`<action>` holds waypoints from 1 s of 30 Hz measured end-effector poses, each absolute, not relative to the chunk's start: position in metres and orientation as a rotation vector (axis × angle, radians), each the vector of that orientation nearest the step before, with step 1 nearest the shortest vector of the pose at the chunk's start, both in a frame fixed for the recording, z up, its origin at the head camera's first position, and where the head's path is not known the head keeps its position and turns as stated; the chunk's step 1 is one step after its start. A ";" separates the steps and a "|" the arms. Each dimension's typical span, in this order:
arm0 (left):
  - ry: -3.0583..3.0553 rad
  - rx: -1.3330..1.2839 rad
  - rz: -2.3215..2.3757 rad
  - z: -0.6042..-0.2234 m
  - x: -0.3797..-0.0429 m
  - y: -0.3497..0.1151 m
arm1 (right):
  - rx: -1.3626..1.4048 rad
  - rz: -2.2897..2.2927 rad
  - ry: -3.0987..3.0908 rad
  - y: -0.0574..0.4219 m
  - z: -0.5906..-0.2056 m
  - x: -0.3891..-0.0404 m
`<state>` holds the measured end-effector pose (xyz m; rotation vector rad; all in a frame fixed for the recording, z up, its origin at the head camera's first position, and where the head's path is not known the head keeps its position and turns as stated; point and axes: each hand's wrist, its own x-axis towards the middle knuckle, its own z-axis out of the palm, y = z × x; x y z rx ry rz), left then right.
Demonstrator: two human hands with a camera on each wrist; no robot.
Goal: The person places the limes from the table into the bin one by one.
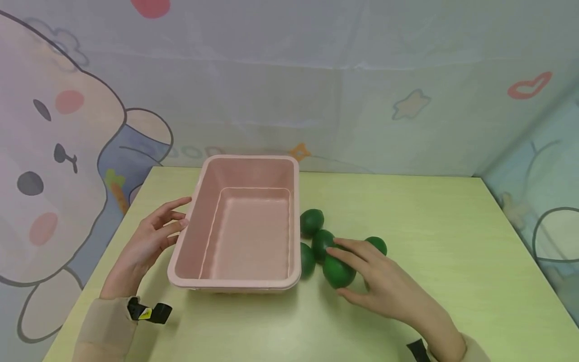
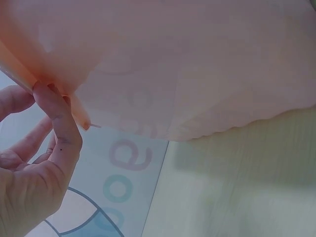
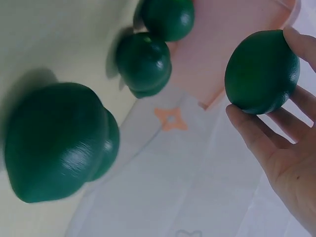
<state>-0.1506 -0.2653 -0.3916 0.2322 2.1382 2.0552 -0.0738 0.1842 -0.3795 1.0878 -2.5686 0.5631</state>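
Observation:
A deep pink plastic tub (image 1: 255, 236) has nothing inside. My left hand (image 1: 151, 236) holds its left rim; the left wrist view shows thumb and finger pinching the tub's edge (image 2: 29, 64). My right hand (image 1: 384, 281) grips a glossy dark green lime (image 1: 338, 272) just right of the tub. In the right wrist view that lime (image 3: 261, 71) sits between thumb and fingertips, apart from the others. Several more limes lie on the table, among them one beside the tub (image 1: 312, 222) and one past my right hand (image 1: 376, 245). My hand partly hides others.
The pale yellow-green table (image 1: 434, 226) runs back to a cloth backdrop (image 1: 280, 100) printed with cartoon figures. A large nearby lime (image 3: 54, 143) partly covers another in the right wrist view.

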 end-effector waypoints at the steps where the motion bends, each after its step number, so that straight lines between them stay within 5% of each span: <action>1: 2.136 0.230 2.058 -0.392 -0.151 -0.265 | 1.093 0.565 -2.553 0.184 -0.377 -0.075; 30: 2.154 0.214 2.044 -0.392 -0.149 -0.264 | 1.301 0.613 -2.496 0.150 -0.321 -0.112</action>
